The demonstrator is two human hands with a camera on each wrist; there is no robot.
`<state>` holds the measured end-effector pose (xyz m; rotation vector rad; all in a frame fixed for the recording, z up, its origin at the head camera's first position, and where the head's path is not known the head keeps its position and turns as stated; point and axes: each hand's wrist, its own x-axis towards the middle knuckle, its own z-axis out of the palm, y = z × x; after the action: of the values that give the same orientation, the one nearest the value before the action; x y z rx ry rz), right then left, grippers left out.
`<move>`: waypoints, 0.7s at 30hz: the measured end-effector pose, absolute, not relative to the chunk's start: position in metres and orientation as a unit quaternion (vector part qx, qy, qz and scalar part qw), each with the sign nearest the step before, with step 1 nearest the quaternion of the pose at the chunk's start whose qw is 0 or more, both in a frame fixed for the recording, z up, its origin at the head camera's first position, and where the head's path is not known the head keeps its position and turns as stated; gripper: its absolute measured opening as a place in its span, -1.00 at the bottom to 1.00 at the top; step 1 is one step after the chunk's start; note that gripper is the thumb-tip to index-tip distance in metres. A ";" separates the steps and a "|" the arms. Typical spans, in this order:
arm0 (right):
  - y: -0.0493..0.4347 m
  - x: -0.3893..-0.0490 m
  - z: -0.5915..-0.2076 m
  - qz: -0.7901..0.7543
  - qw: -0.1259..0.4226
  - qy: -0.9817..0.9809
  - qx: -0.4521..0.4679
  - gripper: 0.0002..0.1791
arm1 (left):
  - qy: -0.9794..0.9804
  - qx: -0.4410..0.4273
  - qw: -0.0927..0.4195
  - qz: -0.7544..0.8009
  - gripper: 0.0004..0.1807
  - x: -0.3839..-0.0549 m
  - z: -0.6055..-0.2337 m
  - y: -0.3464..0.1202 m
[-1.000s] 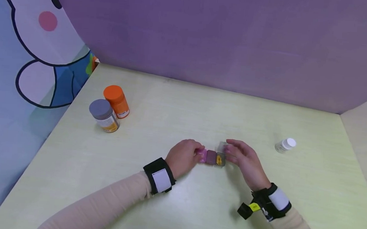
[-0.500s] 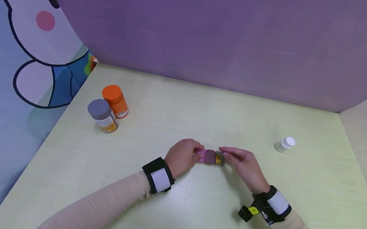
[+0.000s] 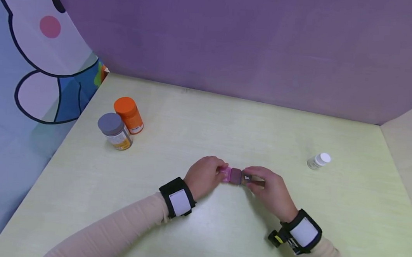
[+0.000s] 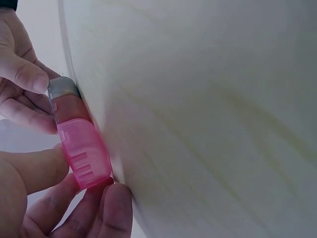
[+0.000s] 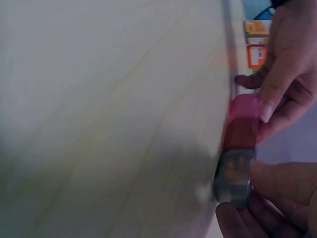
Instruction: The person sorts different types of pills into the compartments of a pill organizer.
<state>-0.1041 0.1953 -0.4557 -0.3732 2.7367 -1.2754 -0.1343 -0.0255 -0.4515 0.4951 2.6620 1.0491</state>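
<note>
A small pill box [image 3: 235,176] with pink, dark red and clear grey sections lies low over the table between both hands. My left hand [image 3: 205,177] grips its pink end section [image 4: 86,151], thumb on one side and fingers on the other. At the opposite end, my right hand [image 3: 272,191] pinches the grey section [image 5: 234,171], its thumb at the lid and fingertips at the end. Yellow pills show through the grey plastic in the right wrist view. The grey lid lies down over its section. From the head view, right-hand fingers partly hide that section.
An orange bottle [image 3: 129,116] and a grey-capped bottle [image 3: 115,131] stand close together at the back left of the pale table [image 3: 210,117]. Over on the right is a small white bottle [image 3: 318,161]. A purple panel [image 3: 231,40] rises along the table's back edge.
The clear lid of the grey section stood raised one second ago; it has swung down shut. My right hand has moved left onto that section, while my left hand keeps its grip.
</note>
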 end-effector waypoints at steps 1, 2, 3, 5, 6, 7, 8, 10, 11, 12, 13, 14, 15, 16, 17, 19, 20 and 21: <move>0.194 -0.104 -0.456 -0.407 0.046 0.904 -0.123 -0.55 | 0.911 0.170 0.117 0.357 -0.70 -0.134 -0.451 -0.026; 0.193 -0.105 -0.456 -0.395 0.042 0.909 -0.124 -0.55 | 0.911 0.171 0.115 0.356 -0.70 -0.134 -0.452 -0.026; 0.193 -0.105 -0.456 -0.384 0.040 0.914 -0.123 -0.55 | 0.912 0.171 0.113 0.356 -0.70 -0.134 -0.452 -0.026; 0.191 -0.106 -0.455 -0.372 0.038 0.919 -0.123 -0.56 | 0.911 0.171 0.112 0.359 -0.70 -0.134 -0.451 -0.027; 0.191 -0.106 -0.455 -0.369 0.037 0.920 -0.123 -0.56 | 0.911 0.172 0.111 0.359 -0.70 -0.135 -0.451 -0.027; 0.191 -0.106 -0.454 -0.366 0.037 0.922 -0.122 -0.56 | 0.911 0.172 0.111 0.359 -0.70 -0.135 -0.451 -0.027; 0.191 -0.106 -0.453 -0.364 0.037 0.923 -0.122 -0.57 | 0.910 0.172 0.112 0.360 -0.70 -0.135 -0.451 -0.026; 0.190 -0.106 -0.452 -0.349 0.036 0.928 -0.127 -0.58 | 0.910 0.171 0.115 0.361 -0.70 -0.135 -0.451 -0.026; 0.190 -0.106 -0.451 -0.342 0.036 0.930 -0.131 -0.58 | 0.910 0.170 0.116 0.360 -0.69 -0.135 -0.451 -0.026; 0.189 -0.105 -0.451 -0.333 0.038 0.933 -0.134 -0.58 | 0.910 0.170 0.117 0.359 -0.69 -0.135 -0.451 -0.025; 0.189 -0.105 -0.450 -0.325 0.039 0.935 -0.139 -0.58 | 0.910 0.169 0.119 0.359 -0.69 -0.135 -0.451 -0.025; 0.189 -0.105 -0.450 -0.316 0.039 0.937 -0.145 -0.58 | 0.910 0.169 0.119 0.359 -0.69 -0.134 -0.452 -0.025; 0.188 -0.105 -0.450 -0.310 0.040 0.938 -0.149 -0.58 | 0.910 0.168 0.121 0.359 -0.69 -0.134 -0.452 -0.025; 0.187 -0.105 -0.449 -0.308 0.041 0.939 -0.150 -0.57 | 0.910 0.169 0.121 0.359 -0.69 -0.134 -0.452 -0.025; 0.186 -0.106 -0.449 -0.302 0.042 0.940 -0.151 -0.54 | 0.909 0.169 0.122 0.360 -0.69 -0.134 -0.452 -0.025; 0.183 -0.107 -0.448 -0.286 0.039 0.945 -0.154 -0.49 | 0.908 0.169 0.125 0.363 -0.68 -0.135 -0.452 -0.026; 0.181 -0.107 -0.447 -0.276 0.039 0.948 -0.155 -0.46 | 0.908 0.170 0.125 0.363 -0.68 -0.135 -0.452 -0.026; 0.178 -0.108 -0.446 -0.263 0.040 0.952 -0.155 -0.42 | 0.907 0.170 0.126 0.363 -0.68 -0.135 -0.452 -0.026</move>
<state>-0.1077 0.1782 -0.4465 -0.4750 2.9159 -0.8052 -0.1353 -0.0257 -0.4520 0.4942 2.6414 1.0580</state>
